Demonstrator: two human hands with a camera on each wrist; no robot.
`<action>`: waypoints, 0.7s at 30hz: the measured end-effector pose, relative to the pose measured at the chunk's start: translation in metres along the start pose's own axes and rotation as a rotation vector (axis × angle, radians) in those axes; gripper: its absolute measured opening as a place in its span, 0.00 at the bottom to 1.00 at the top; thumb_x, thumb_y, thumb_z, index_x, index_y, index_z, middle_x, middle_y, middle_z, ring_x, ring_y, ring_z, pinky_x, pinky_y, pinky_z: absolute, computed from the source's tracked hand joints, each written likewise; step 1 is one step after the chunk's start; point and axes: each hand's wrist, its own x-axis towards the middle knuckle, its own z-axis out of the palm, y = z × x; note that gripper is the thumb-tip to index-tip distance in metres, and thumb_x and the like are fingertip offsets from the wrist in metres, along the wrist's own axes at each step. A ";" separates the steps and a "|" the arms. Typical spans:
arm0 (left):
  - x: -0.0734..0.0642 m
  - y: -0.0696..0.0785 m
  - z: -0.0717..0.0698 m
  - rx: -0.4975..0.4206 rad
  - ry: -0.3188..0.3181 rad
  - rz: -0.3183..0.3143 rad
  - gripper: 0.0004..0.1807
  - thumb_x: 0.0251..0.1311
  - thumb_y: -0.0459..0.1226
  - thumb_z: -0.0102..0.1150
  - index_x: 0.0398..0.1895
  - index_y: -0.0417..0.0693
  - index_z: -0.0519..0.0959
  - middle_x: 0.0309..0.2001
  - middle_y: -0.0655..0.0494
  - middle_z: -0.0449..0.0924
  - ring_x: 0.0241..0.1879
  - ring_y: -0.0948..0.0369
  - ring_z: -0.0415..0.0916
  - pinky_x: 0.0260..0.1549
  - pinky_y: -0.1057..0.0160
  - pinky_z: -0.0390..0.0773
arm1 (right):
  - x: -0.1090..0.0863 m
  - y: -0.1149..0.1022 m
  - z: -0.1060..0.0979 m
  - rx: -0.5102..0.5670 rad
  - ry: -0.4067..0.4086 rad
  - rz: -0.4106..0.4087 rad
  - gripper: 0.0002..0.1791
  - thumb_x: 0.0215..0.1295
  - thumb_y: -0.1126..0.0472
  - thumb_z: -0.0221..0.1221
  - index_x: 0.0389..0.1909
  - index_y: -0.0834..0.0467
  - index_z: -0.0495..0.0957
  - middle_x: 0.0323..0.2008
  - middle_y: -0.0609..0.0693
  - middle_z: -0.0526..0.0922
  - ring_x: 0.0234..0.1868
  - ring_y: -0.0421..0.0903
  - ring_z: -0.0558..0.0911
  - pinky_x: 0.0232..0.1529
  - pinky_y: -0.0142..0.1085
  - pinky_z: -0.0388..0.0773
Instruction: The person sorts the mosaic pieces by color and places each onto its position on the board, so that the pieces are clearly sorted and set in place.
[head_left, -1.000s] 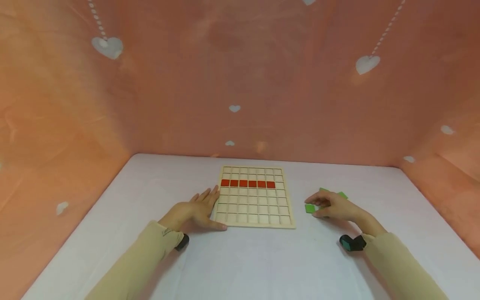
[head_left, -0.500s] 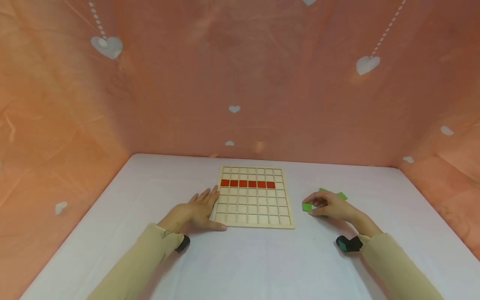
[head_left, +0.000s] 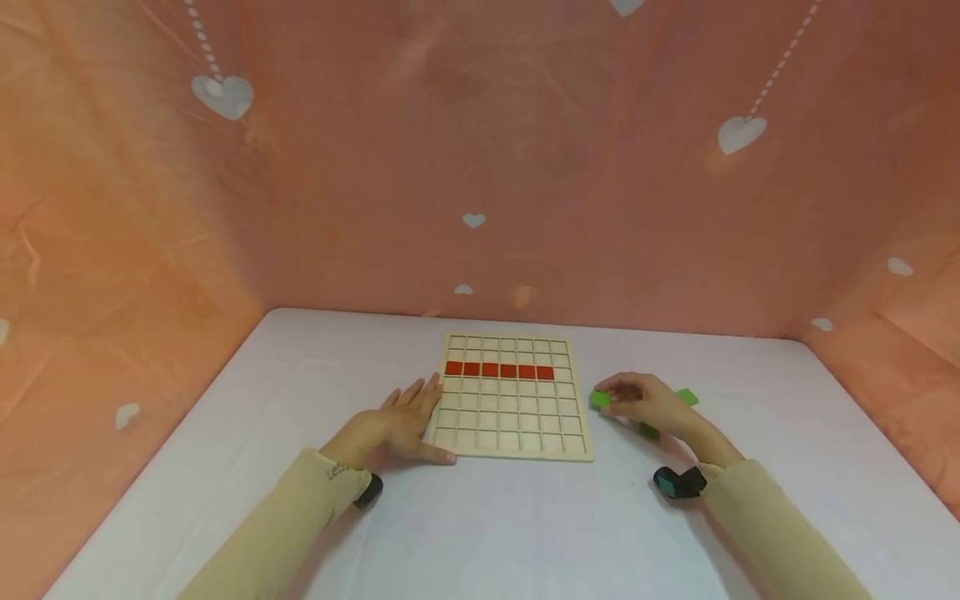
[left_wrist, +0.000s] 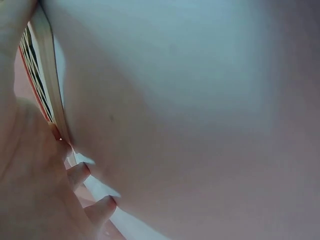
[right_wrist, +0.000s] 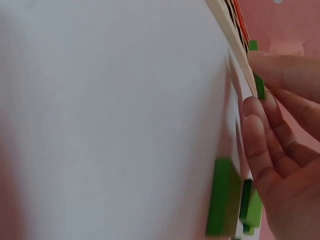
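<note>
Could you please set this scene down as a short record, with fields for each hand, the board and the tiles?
Left hand: fingers extended, at the left edge of the board
Right hand: pinches a green tile, right of the board
Board: pale grid on a white table
Red tiles: six, in the third row from the far edge
Other green tiles: near the right hand; exact number hidden

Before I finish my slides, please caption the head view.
Right fingers pinch a green tile beside a wooden grid board; left fingers rest at its edge.

Soft light, faint shadows on the table [head_left: 480,533]; left wrist view dim, hazy
</note>
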 end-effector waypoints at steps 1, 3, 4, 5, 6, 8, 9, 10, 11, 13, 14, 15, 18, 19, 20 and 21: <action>0.001 0.000 0.001 0.000 0.003 0.001 0.64 0.51 0.65 0.60 0.76 0.38 0.37 0.77 0.46 0.28 0.76 0.47 0.30 0.72 0.43 0.38 | 0.001 -0.001 0.001 0.004 0.008 0.001 0.21 0.59 0.61 0.65 0.52 0.64 0.78 0.47 0.57 0.80 0.45 0.47 0.76 0.43 0.29 0.74; 0.001 -0.001 0.001 0.005 0.004 0.001 0.63 0.51 0.64 0.60 0.76 0.38 0.38 0.77 0.46 0.28 0.76 0.47 0.30 0.72 0.43 0.39 | 0.004 -0.004 0.003 0.011 0.017 0.015 0.21 0.59 0.61 0.65 0.53 0.63 0.78 0.48 0.57 0.80 0.45 0.46 0.76 0.45 0.30 0.75; 0.002 -0.001 0.002 0.005 0.003 0.003 0.63 0.52 0.64 0.60 0.76 0.37 0.38 0.77 0.46 0.28 0.76 0.47 0.30 0.72 0.43 0.39 | 0.005 -0.004 0.004 0.013 0.022 0.020 0.21 0.59 0.61 0.65 0.53 0.62 0.78 0.48 0.57 0.81 0.45 0.46 0.76 0.45 0.30 0.75; 0.000 0.000 0.000 0.006 0.001 0.001 0.63 0.52 0.64 0.60 0.76 0.37 0.38 0.77 0.46 0.28 0.76 0.47 0.30 0.72 0.43 0.39 | 0.007 -0.005 0.005 0.019 0.028 0.027 0.21 0.59 0.61 0.65 0.53 0.62 0.78 0.48 0.57 0.81 0.45 0.46 0.77 0.45 0.30 0.75; -0.001 0.001 -0.001 0.009 -0.002 0.000 0.62 0.52 0.64 0.60 0.76 0.37 0.38 0.77 0.46 0.28 0.76 0.47 0.30 0.72 0.43 0.39 | 0.008 -0.007 0.006 0.023 0.030 0.031 0.21 0.59 0.60 0.65 0.53 0.62 0.78 0.48 0.57 0.81 0.45 0.46 0.77 0.45 0.30 0.75; -0.003 0.003 -0.003 0.004 -0.008 -0.001 0.62 0.53 0.64 0.59 0.75 0.37 0.39 0.77 0.46 0.29 0.76 0.47 0.30 0.72 0.43 0.38 | 0.011 -0.010 0.008 0.029 0.031 0.032 0.21 0.60 0.60 0.65 0.53 0.62 0.78 0.48 0.57 0.81 0.45 0.46 0.77 0.46 0.31 0.75; -0.004 0.004 -0.004 0.002 -0.013 -0.001 0.62 0.53 0.64 0.59 0.75 0.37 0.38 0.77 0.46 0.29 0.76 0.47 0.30 0.72 0.43 0.38 | 0.012 -0.011 0.010 0.031 0.033 0.027 0.21 0.60 0.60 0.65 0.53 0.63 0.78 0.48 0.57 0.81 0.45 0.46 0.77 0.46 0.32 0.75; -0.004 0.004 -0.004 0.001 -0.015 -0.001 0.62 0.53 0.64 0.59 0.75 0.37 0.38 0.77 0.46 0.28 0.76 0.47 0.30 0.72 0.43 0.38 | 0.014 -0.012 0.011 0.030 0.035 0.025 0.21 0.59 0.60 0.65 0.53 0.62 0.78 0.48 0.57 0.81 0.45 0.45 0.78 0.47 0.32 0.75; -0.005 0.005 -0.005 0.001 -0.017 -0.001 0.62 0.53 0.65 0.59 0.75 0.37 0.38 0.77 0.46 0.28 0.76 0.47 0.30 0.72 0.43 0.38 | 0.016 -0.014 0.012 0.028 0.038 0.020 0.21 0.59 0.60 0.65 0.53 0.62 0.78 0.48 0.57 0.81 0.45 0.45 0.78 0.47 0.33 0.75; -0.005 0.005 -0.006 0.000 -0.025 0.002 0.62 0.53 0.65 0.59 0.75 0.36 0.38 0.77 0.45 0.28 0.76 0.47 0.30 0.72 0.43 0.38 | 0.020 -0.017 0.015 0.032 0.039 0.006 0.21 0.59 0.60 0.65 0.53 0.63 0.78 0.48 0.57 0.81 0.45 0.46 0.78 0.47 0.34 0.75; -0.006 0.006 -0.006 0.001 -0.027 0.004 0.62 0.53 0.64 0.59 0.75 0.36 0.38 0.77 0.45 0.28 0.76 0.46 0.30 0.72 0.43 0.38 | 0.022 -0.018 0.017 0.033 0.040 -0.005 0.21 0.59 0.60 0.65 0.53 0.63 0.78 0.48 0.57 0.81 0.45 0.46 0.78 0.47 0.35 0.75; -0.005 0.005 -0.007 0.004 -0.034 0.004 0.62 0.53 0.64 0.59 0.75 0.36 0.38 0.77 0.44 0.28 0.76 0.46 0.29 0.72 0.42 0.38 | 0.024 -0.020 0.018 0.040 0.044 -0.008 0.21 0.59 0.60 0.65 0.52 0.63 0.78 0.48 0.58 0.81 0.45 0.46 0.78 0.47 0.36 0.75; -0.006 0.006 -0.007 0.008 -0.037 0.002 0.62 0.53 0.64 0.59 0.75 0.36 0.37 0.77 0.44 0.27 0.76 0.46 0.29 0.72 0.42 0.38 | 0.028 -0.026 0.021 0.056 0.041 -0.014 0.21 0.59 0.60 0.65 0.52 0.64 0.78 0.47 0.58 0.81 0.46 0.47 0.78 0.47 0.37 0.75; -0.006 0.006 -0.007 0.011 -0.041 0.000 0.62 0.53 0.64 0.59 0.75 0.36 0.37 0.77 0.44 0.27 0.76 0.46 0.29 0.72 0.42 0.38 | 0.030 -0.028 0.023 0.060 0.038 -0.013 0.21 0.59 0.60 0.65 0.52 0.63 0.78 0.47 0.58 0.81 0.46 0.47 0.78 0.47 0.37 0.75; -0.006 0.006 -0.007 0.010 -0.040 0.000 0.62 0.53 0.63 0.59 0.75 0.36 0.37 0.77 0.44 0.27 0.76 0.46 0.29 0.72 0.42 0.39 | 0.031 -0.029 0.024 0.064 0.035 -0.010 0.21 0.59 0.60 0.65 0.52 0.63 0.78 0.47 0.58 0.81 0.46 0.47 0.78 0.47 0.37 0.75; -0.006 0.007 -0.007 0.014 -0.040 -0.002 0.62 0.53 0.64 0.59 0.75 0.36 0.37 0.77 0.44 0.27 0.76 0.46 0.29 0.72 0.42 0.39 | 0.032 -0.031 0.025 0.068 0.032 -0.005 0.21 0.59 0.60 0.65 0.53 0.63 0.78 0.47 0.58 0.81 0.45 0.47 0.78 0.47 0.37 0.75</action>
